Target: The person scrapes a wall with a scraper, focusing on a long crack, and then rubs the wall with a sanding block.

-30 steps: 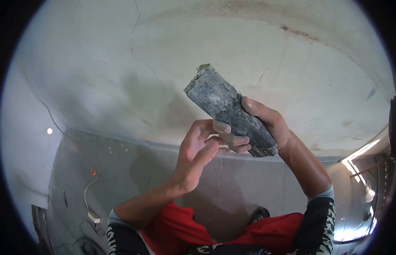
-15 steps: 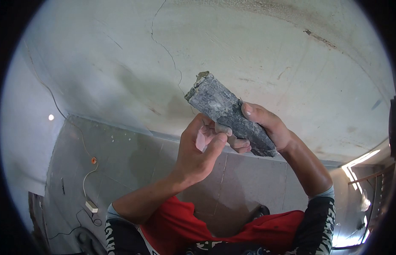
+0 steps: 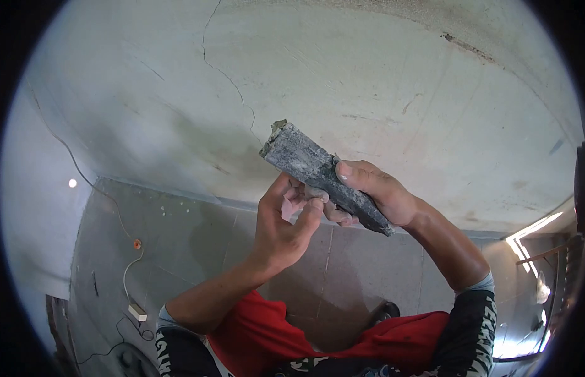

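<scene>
A long dark grey, dusty piece (image 3: 305,155) with a rough, crumbly upper left end slants down to the right in front of the wall. My right hand (image 3: 377,191) is closed round its lower part, thumb on top and fingers curled beneath. Below the piece, my left hand (image 3: 286,229) has its thumb and fingers bent together by the right hand's fingertips. Whether my left hand pinches anything small there is hidden.
A cracked, stained pale wall (image 3: 368,75) rises in front. On the tiled floor (image 3: 198,257) lie a cable with an orange part (image 3: 137,244) and a white power strip (image 3: 137,312). A dark shoe (image 3: 387,311) shows beside the red trousers (image 3: 399,339).
The grey piece and my right hand have shifted left and slightly down. My left hand has moved a little left with them, and the view has turned slightly.
</scene>
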### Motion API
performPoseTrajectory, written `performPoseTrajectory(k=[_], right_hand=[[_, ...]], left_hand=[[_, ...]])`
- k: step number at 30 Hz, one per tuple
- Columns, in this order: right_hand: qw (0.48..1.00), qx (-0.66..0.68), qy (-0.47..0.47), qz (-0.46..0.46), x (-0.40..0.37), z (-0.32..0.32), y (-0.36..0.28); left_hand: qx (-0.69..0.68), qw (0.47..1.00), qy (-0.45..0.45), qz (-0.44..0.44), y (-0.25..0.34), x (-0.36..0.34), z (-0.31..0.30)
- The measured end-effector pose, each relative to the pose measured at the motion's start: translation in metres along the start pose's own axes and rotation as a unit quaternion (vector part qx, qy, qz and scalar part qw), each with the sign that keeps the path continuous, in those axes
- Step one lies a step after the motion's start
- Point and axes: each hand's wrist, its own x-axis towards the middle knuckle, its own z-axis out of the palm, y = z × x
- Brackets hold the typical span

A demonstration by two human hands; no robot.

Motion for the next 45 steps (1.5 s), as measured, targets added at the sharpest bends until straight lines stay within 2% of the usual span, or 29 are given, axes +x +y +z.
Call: performPoseTrajectory(k=[12,14,16,24,27,28,30,31,32,33,34,36,37,38,39,40,41,42,43,44,45], right_hand=[[1.0,-0.003,0.014,0.012,0.004,0.006,0.001],[1.0,-0.001,0.024,0.018,0.003,0.005,0.002],[1.0,0.008,-0.015,0.015,0.004,0.0,0.004],[0.999,-0.03,0.012,0.007,0.002,0.001,0.005],[0.999,-0.019,0.005,0.03,0.001,-0.003,0.011],[0.999,-0.025,0.01,0.022,-0.001,-0.004,0.006],[0.995,-0.104,0.004,0.004,-0.004,-0.005,-0.001],[0.986,-0.155,0.048,-0.034,-0.006,-0.006,-0.003],[0.986,-0.153,0.051,-0.039,-0.013,-0.008,-0.01],[0.931,-0.324,0.12,-0.121,-0.024,-0.011,-0.024],[0.834,-0.482,0.183,-0.196,-0.037,-0.013,-0.04],[0.731,-0.6,0.296,-0.136,-0.075,-0.017,-0.083],[0.647,-0.65,0.352,-0.187,-0.089,-0.028,-0.093],[0.553,-0.691,0.403,-0.234,-0.104,-0.039,-0.101],[0.478,-0.739,0.429,-0.203,-0.119,-0.05,-0.11],[0.398,-0.781,0.45,-0.172,-0.13,-0.06,-0.116],[0.399,-0.78,0.45,-0.172,-0.137,-0.066,-0.118],[0.339,-0.823,0.428,-0.157,-0.14,-0.072,-0.121],[0.276,-0.861,0.403,-0.144,-0.137,-0.076,-0.124],[0.276,-0.86,0.402,-0.15,-0.127,-0.08,-0.127],[0.278,-0.875,0.36,-0.164,-0.112,-0.083,-0.128]], left_hand=[[-0.003,1.0,0.001,0.024,-0.005,0.001,-0.005],[0.025,0.999,-0.001,0.044,-0.006,0.001,-0.007],[0.034,0.998,-0.001,0.055,-0.007,0.002,-0.008],[0.121,0.989,-0.016,0.083,-0.001,0.003,-0.008],[0.089,0.996,0.007,0.009,-0.012,0.001,-0.009],[0.09,0.996,0.0,0.018,-0.02,0.002,-0.011],[-0.049,0.996,-0.03,-0.062,-0.023,0.008,-0.011],[-0.044,0.997,-0.036,-0.059,-0.018,0.011,-0.007],[-0.067,0.993,-0.04,-0.085,-0.011,0.009,0.001],[-0.09,0.989,-0.043,-0.111,-0.006,0.01,0.006],[-0.086,0.989,-0.045,-0.111,-0.008,0.009,0.002],[-0.001,0.979,-0.176,-0.105,-0.015,0.006,-0.009],[0.0,0.978,-0.176,-0.109,-0.017,0.007,-0.014],[0.05,0.961,-0.243,-0.123,-0.019,0.007,-0.018],[0.099,0.936,-0.308,-0.137,-0.02,0.007,-0.019],[0.099,0.936,-0.309,-0.139,-0.019,0.006,-0.018],[0.144,0.902,-0.384,-0.136,-0.02,0.005,-0.015],[0.188,0.862,-0.453,-0.131,-0.021,0.003,-0.012],[0.19,0.863,-0.449,-0.13,-0.025,-0.003,-0.009],[0.244,0.832,-0.486,-0.11,-0.032,-0.012,-0.007],[0.297,0.795,-0.52,-0.092,-0.035,-0.017,-0.004]])
